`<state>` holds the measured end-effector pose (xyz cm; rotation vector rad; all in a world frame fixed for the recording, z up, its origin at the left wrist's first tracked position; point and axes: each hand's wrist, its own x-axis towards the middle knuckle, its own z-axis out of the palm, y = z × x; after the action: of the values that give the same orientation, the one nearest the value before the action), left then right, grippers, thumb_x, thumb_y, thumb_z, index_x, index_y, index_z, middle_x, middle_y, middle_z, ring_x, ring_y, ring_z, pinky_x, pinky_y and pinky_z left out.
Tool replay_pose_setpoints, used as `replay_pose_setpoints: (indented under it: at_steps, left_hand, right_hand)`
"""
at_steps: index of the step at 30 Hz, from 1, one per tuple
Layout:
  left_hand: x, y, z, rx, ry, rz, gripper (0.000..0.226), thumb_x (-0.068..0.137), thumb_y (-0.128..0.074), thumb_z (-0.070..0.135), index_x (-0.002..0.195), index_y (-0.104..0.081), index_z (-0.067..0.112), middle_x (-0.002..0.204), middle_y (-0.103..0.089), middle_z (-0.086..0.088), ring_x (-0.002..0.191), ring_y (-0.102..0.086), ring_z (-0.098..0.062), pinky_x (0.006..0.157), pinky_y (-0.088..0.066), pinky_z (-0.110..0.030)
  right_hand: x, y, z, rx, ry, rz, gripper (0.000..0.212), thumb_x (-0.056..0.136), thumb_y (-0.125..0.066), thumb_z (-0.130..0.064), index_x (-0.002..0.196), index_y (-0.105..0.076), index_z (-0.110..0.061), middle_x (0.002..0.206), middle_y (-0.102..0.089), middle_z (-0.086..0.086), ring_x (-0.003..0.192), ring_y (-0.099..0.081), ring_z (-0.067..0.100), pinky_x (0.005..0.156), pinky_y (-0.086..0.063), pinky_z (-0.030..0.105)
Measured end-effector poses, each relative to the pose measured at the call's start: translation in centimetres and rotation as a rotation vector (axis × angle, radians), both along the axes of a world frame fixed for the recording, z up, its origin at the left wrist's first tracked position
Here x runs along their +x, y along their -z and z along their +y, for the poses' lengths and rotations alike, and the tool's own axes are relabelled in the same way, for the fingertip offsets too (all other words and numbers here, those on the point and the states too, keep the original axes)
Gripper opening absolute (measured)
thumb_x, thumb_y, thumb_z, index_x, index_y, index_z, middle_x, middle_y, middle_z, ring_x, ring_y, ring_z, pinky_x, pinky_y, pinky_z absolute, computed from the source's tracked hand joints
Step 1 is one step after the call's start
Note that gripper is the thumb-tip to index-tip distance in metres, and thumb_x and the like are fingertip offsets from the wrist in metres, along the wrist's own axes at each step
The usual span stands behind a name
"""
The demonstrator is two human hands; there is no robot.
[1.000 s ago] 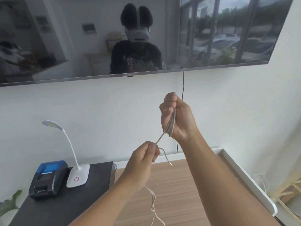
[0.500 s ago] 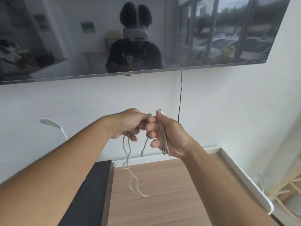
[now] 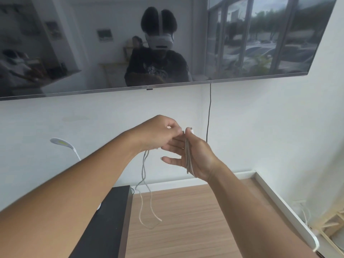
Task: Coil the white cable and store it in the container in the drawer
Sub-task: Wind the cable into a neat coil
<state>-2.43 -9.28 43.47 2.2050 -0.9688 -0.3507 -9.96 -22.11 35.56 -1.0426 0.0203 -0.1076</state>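
Note:
The white cable (image 3: 188, 157) lies in several gathered loops across the palm of my right hand (image 3: 193, 155), whose fingers are straight and spread, with the thumb over the loops' top and a white plug end showing above it. My left hand (image 3: 160, 135) is right beside it, fingers curled and pinching the cable at the top of the loops. A loose length of the cable (image 3: 144, 183) hangs down from my left hand and ends in a slack loop above the wooden top. No drawer or container is in view.
A wooden desktop (image 3: 186, 220) with a white rim (image 3: 279, 200) lies below my hands. A black surface (image 3: 108, 220) adjoins it on the left, and a white desk lamp (image 3: 61, 143) rises behind my left forearm. A wall screen (image 3: 111, 53) hangs above, with a black cord (image 3: 209, 112) under it.
My left hand rose from below and met my right hand, laying another loop of cable. My right hand's fingers uncurled and straightened. The hanging tail has shortened.

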Motion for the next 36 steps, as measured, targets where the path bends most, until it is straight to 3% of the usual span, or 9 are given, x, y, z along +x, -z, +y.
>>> replay_pose_setpoints:
  at_steps: [2, 4, 7, 12, 16, 24, 26, 31, 36]
  left_hand:
    - [-1.2, 0.8, -0.2, -0.093, 0.024, 0.021, 0.023, 0.1, -0.052, 0.029, 0.089, -0.071, 0.024, 0.089, -0.078, 0.011, 0.077, -0.074, -0.004, 0.076, -0.057, -0.035]
    - [-2.5, 1.8, -0.2, -0.132, 0.024, -0.045, 0.026, 0.101, -0.047, 0.029, 0.083, -0.066, 0.028, 0.075, -0.074, 0.016, 0.066, -0.068, -0.002, 0.069, -0.056, -0.034]
    - [-4.3, 3.8, 0.4, -0.092, 0.025, -0.17, 0.023, 0.1, -0.043, 0.039, 0.084, -0.058, 0.032, 0.055, -0.061, 0.016, 0.049, -0.053, 0.0, 0.055, -0.041, -0.026]
    - [-5.6, 7.5, 1.9, -0.147, 0.027, -0.064, 0.024, 0.102, -0.04, 0.042, 0.084, -0.053, 0.032, 0.055, -0.053, 0.016, 0.043, -0.042, -0.002, 0.049, -0.034, -0.025]
    - [-5.5, 9.6, 2.6, -0.28, -0.024, 0.026, 0.029, 0.104, -0.041, 0.039, 0.079, -0.052, 0.031, 0.057, -0.047, 0.012, 0.046, -0.035, -0.007, 0.047, -0.031, -0.02]
    - [-5.2, 11.0, 2.3, -0.267, 0.029, 0.25, 0.034, 0.107, -0.042, 0.038, 0.077, -0.055, 0.027, 0.063, -0.053, 0.006, 0.047, -0.034, -0.008, 0.048, -0.03, -0.02]
    - [-4.9, 10.8, 2.4, -0.286, 0.025, 0.298, 0.035, 0.107, -0.042, 0.035, 0.076, -0.054, 0.026, 0.063, -0.052, 0.005, 0.048, -0.031, -0.011, 0.046, -0.028, -0.019]
    - [-3.4, 10.0, 3.7, -0.382, -0.021, 0.396, 0.035, 0.108, -0.04, 0.035, 0.078, -0.049, 0.021, 0.067, -0.051, 0.005, 0.046, -0.032, -0.015, 0.041, -0.029, -0.022]
    - [-1.4, 10.1, 5.0, -0.357, -0.084, 0.552, 0.042, 0.104, -0.045, 0.05, 0.071, -0.05, 0.024, 0.071, -0.051, 0.006, 0.051, -0.043, -0.017, 0.054, -0.044, -0.03]
  right_hand:
    - [0.3, 0.0, -0.1, 0.055, 0.043, -0.024, 0.065, 0.11, -0.027, -0.048, 0.096, -0.076, -0.008, 0.104, -0.076, 0.017, 0.099, -0.074, 0.027, 0.076, -0.061, 0.042]
    - [0.6, -0.1, -0.2, 0.081, 0.12, -0.03, 0.065, 0.111, -0.025, -0.046, 0.087, -0.072, -0.008, 0.086, -0.075, 0.013, 0.079, -0.074, 0.026, 0.066, -0.061, 0.037]
    - [1.0, -0.5, -0.9, 0.18, 0.266, 0.0, 0.053, 0.11, -0.031, -0.045, 0.082, -0.059, -0.01, 0.063, -0.058, 0.002, 0.052, -0.057, 0.018, 0.046, -0.048, 0.026]
    - [0.8, -1.6, -2.2, 0.219, 0.322, -0.026, 0.054, 0.109, -0.034, -0.046, 0.078, -0.059, -0.01, 0.056, -0.046, 0.001, 0.051, -0.048, 0.018, 0.061, -0.054, 0.034]
    - [0.8, -2.4, -2.4, 0.128, 0.362, -0.051, 0.056, 0.11, -0.033, -0.043, 0.084, -0.066, -0.006, 0.06, -0.057, 0.004, 0.053, -0.056, 0.017, 0.061, -0.058, 0.034]
    - [0.9, -4.0, -2.0, 0.391, 0.283, -0.114, 0.048, 0.112, -0.033, -0.038, 0.114, -0.068, -0.005, 0.084, -0.076, -0.001, 0.059, -0.064, 0.012, 0.055, -0.054, 0.024]
    - [0.9, -4.6, -2.0, 0.445, 0.243, -0.121, 0.047, 0.111, -0.034, -0.038, 0.117, -0.069, -0.006, 0.08, -0.074, -0.001, 0.055, -0.061, 0.01, 0.051, -0.052, 0.021]
    - [0.2, -5.9, -2.0, 0.455, 0.128, -0.148, 0.04, 0.111, -0.036, -0.037, 0.105, -0.067, -0.012, 0.062, -0.059, -0.008, 0.046, -0.054, 0.004, 0.043, -0.045, 0.015]
    - [-1.2, -6.3, -2.0, 0.474, 0.006, -0.216, 0.039, 0.111, -0.034, -0.037, 0.081, -0.053, -0.021, 0.054, -0.048, -0.009, 0.041, -0.036, 0.002, 0.034, -0.038, 0.014]
